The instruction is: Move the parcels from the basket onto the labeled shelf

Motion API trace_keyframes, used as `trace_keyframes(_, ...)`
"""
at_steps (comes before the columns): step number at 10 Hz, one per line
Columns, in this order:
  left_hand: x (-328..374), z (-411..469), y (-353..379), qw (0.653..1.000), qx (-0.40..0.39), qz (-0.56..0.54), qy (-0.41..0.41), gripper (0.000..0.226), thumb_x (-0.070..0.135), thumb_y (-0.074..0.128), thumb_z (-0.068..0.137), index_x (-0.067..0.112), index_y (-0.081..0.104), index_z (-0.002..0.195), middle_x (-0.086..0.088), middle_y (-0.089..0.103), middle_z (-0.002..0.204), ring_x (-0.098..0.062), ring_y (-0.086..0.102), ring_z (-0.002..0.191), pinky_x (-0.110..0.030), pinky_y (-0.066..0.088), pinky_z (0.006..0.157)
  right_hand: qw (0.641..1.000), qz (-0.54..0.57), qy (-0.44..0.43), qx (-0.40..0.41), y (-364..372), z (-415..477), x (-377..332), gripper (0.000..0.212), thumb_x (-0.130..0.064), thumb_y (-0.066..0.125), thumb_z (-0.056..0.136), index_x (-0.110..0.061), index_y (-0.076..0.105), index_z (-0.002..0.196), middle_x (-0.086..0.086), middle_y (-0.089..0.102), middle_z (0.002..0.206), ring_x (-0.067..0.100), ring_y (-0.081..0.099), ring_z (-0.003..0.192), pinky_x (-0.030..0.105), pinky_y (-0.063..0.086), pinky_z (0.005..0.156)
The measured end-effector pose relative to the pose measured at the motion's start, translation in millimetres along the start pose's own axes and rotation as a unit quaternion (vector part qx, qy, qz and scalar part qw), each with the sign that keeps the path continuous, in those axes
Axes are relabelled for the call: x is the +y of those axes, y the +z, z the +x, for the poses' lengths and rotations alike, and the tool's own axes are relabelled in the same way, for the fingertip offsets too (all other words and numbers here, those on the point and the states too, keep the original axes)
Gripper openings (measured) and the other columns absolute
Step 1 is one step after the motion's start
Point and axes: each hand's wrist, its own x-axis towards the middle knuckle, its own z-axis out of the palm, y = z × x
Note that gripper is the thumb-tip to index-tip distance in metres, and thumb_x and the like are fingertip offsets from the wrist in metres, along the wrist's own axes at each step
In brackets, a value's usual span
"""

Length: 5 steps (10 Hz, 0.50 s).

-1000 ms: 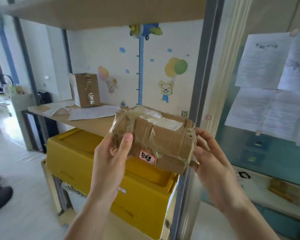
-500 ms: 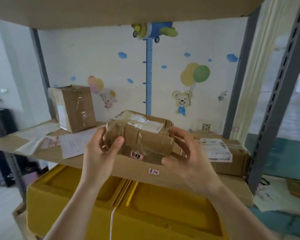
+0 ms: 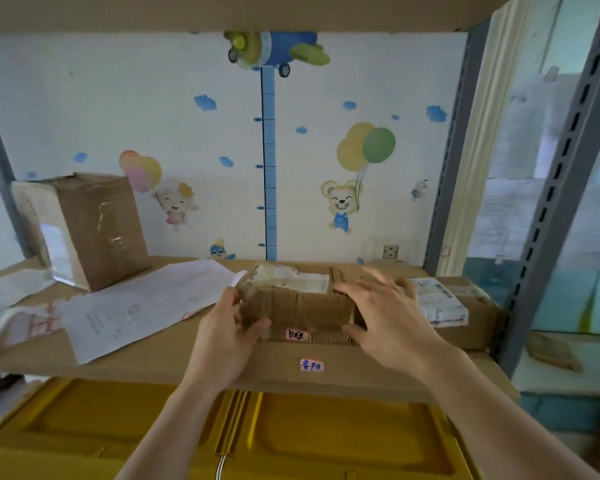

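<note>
I am facing a wooden shelf point(image 3: 174, 355) on a grey metal rack, with another board just above my view. Behind it the wall carries a children's height chart point(image 3: 269, 161) topped by a cartoon plane, with balloons, clouds and a bear. Below the shelf sit yellow plastic bins point(image 3: 326, 441).

The parcel point(image 3: 298, 303), a taped brown carton with a white shipping slip on top and a small handwritten tag on its front, rests on the shelf near the front edge. Just below it, on the shelf edge, is a handwritten label point(image 3: 311, 365).

My left hand point(image 3: 229, 337) is clamped on the parcel's left end, thumb on the front face. My right hand point(image 3: 388, 320) lies against its right end with fingers spread; I cannot tell whether it grips or only rests there.

I count three parcels on this shelf: mine, an upright box point(image 3: 94, 230) at the left, and a flat carton point(image 3: 465, 310) just right of my right hand. Loose paper sheets point(image 3: 142, 306) lie between the upright box and mine.
</note>
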Motion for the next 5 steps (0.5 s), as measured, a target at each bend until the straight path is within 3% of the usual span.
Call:
trace_keyframes(2,-5,-2,-3,0.999,-0.030,-0.028,-0.013,0.053,0.025,0.077,0.087,0.019,0.049,0.132,0.010,0.059,0.125,-0.011,0.058,0.106,-0.015,0.046,0.076,1.000,0.029,-0.003,0.004,4,-4,5,0.068,-0.041,0.068,0.088,-0.035,0.036,0.148,-0.009,0.049,0.151,0.020,0.021,0.150,0.061,0.015,0.118)
trace_keyframes(3,-2,-6,-9,0.998,-0.057,0.002,-0.008,0.069,0.037,0.074,0.087,0.022,0.038,0.144,0.007,0.056,0.136,-0.018,0.060,0.119,-0.033,0.051,0.091,0.999,0.041,-0.004,-0.013,1,-8,4,0.073,-0.043,0.068,0.088,-0.036,0.029,0.150,-0.007,0.045,0.153,0.020,0.025,0.147,0.061,0.018,0.117)
trace_keyframes(4,1,-23,-17,0.996,-0.064,0.054,-0.001,0.065,0.053,0.062,0.091,0.029,0.033,0.145,0.014,0.056,0.130,-0.014,0.060,0.115,-0.037,0.052,0.092,0.997,0.075,-0.013,0.013,-11,-24,6,0.077,-0.046,0.068,0.086,-0.039,0.025,0.149,-0.008,0.042,0.152,0.017,0.032,0.141,0.058,0.024,0.117)
trace_keyframes(5,5,-46,-22,0.977,-0.072,0.201,0.001,0.054,0.054,0.050,0.096,0.025,0.046,0.141,0.002,0.061,0.134,-0.021,0.058,0.123,-0.040,0.049,0.100,0.990,0.127,-0.027,0.059,-36,-52,12,0.071,-0.047,0.066,0.087,-0.044,0.026,0.146,-0.015,0.040,0.152,0.011,0.034,0.140,0.053,0.029,0.117)
